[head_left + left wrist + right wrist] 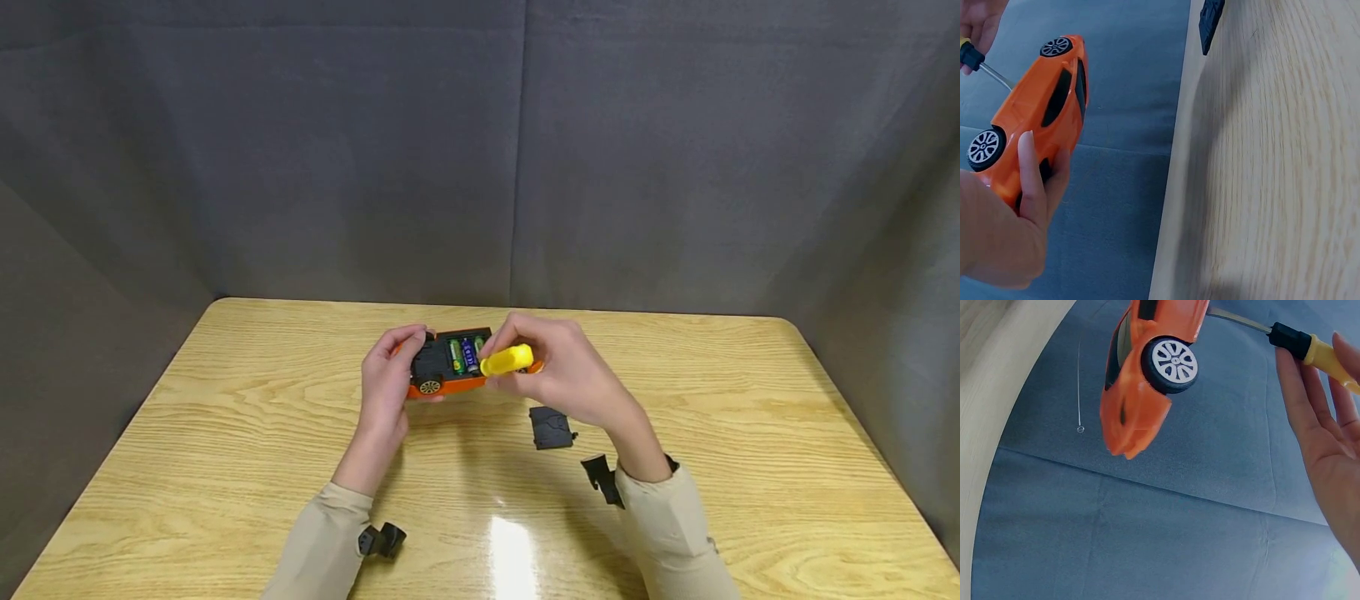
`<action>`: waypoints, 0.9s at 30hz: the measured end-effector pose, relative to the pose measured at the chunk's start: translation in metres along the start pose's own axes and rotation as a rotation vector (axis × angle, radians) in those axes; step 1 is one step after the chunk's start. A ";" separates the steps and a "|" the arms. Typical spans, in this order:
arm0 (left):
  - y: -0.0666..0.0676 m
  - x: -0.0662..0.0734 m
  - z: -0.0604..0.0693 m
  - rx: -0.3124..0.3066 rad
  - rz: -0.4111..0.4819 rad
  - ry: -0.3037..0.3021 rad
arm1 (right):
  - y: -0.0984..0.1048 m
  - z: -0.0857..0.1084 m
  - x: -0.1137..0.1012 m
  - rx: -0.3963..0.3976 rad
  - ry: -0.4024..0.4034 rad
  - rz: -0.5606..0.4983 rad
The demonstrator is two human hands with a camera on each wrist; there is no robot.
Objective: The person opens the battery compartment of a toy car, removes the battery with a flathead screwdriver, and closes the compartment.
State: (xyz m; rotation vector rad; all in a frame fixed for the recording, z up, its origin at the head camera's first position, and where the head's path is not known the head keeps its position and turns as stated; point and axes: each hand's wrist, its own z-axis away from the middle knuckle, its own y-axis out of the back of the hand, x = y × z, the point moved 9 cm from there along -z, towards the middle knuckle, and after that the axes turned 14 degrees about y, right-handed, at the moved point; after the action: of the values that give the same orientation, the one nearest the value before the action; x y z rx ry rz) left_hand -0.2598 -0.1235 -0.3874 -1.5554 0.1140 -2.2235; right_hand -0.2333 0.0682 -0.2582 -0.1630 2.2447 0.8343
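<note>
My left hand grips an orange toy car by one end, its underside turned up toward the head camera. Several batteries, green and purple, lie in the uncovered compartment in that underside. In my right hand is a screwdriver with a yellow handle and black collar, held between thumb and fingers. Its metal shaft reaches to the car's underside in the right wrist view; the tip is hidden behind the car body. The left wrist view shows my left fingers along the car's side.
A black battery cover lies on the wooden table, below and near my right hand. Black camera mounts sit on both wrists. A dark grey curtain stands behind the table.
</note>
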 end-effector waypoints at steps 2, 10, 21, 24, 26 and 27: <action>-0.001 0.001 0.001 0.002 -0.016 -0.005 | 0.008 0.001 -0.001 0.060 0.006 0.003; -0.009 0.007 0.007 -0.027 -0.083 -0.064 | 0.049 0.013 0.010 0.381 -0.011 -0.148; -0.016 0.014 0.016 -0.067 -0.077 -0.153 | 0.051 0.011 0.018 0.428 -0.055 -0.083; -0.018 0.016 0.017 -0.081 -0.079 -0.176 | 0.051 0.010 0.021 0.445 -0.056 -0.077; -0.020 0.018 0.018 -0.089 -0.081 -0.196 | 0.051 0.011 0.022 0.462 -0.060 -0.072; -0.021 0.019 0.019 -0.096 -0.082 -0.210 | 0.052 0.011 0.023 0.469 -0.061 -0.069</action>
State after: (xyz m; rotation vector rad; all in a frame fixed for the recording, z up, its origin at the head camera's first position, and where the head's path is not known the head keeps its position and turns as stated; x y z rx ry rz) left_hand -0.2540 -0.1082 -0.3571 -1.8659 0.0975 -2.1273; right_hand -0.2615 0.1180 -0.2525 0.0060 2.2954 0.2571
